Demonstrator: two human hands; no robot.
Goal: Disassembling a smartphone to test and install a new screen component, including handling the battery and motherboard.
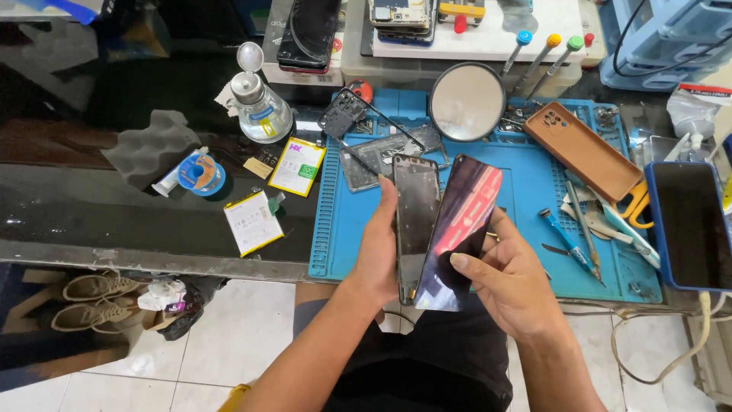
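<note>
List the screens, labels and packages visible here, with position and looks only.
Glossy dark screen panel: held in right hand, reddish reflections.
Phone frame: in left hand, black, rectangular.
Phone with dark screen: right edge, blue case.
Two flat batteries, white-yellow labels: one on the dark counter, one at the blue mat's left edge.
Glass bottle: behind them, yellow-blue label.
</note>
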